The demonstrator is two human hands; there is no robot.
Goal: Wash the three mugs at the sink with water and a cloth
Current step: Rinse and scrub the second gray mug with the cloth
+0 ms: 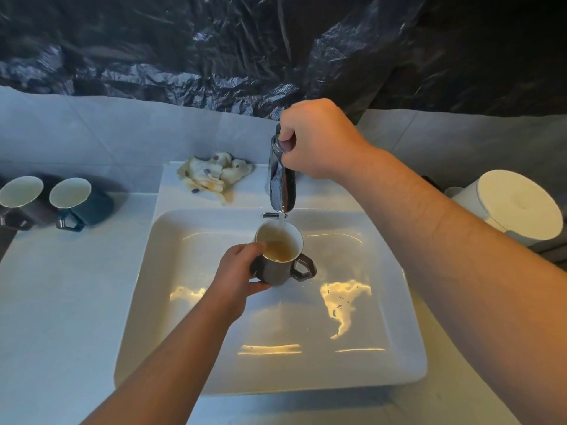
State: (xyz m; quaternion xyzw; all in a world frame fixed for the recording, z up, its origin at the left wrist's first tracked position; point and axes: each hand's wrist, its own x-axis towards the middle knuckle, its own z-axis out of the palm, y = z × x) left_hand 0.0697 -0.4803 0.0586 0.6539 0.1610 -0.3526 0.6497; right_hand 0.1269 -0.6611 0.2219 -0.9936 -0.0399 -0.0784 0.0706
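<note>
My left hand (237, 269) grips a dark brown mug (280, 256) upright over the white sink (147, 302), its handle pointing right. A thin stream of water falls from the chrome tap (281, 184) into the mug, which holds brownish water. My right hand (316, 139) is curled round the tap's lever at the top. Two more dark mugs, one (21, 199) at the far left and one (78, 200) beside it, lie tilted on the counter left of the sink, white insides facing me. A crumpled pale cloth (214, 174) sits on the sink's back ledge, left of the tap.
A white paper roll (515, 205) stands on the counter at the right. Black plastic sheeting (214, 41) covers the wall above the pale tiles. The white counter (61, 302) runs along the sink's left side and front.
</note>
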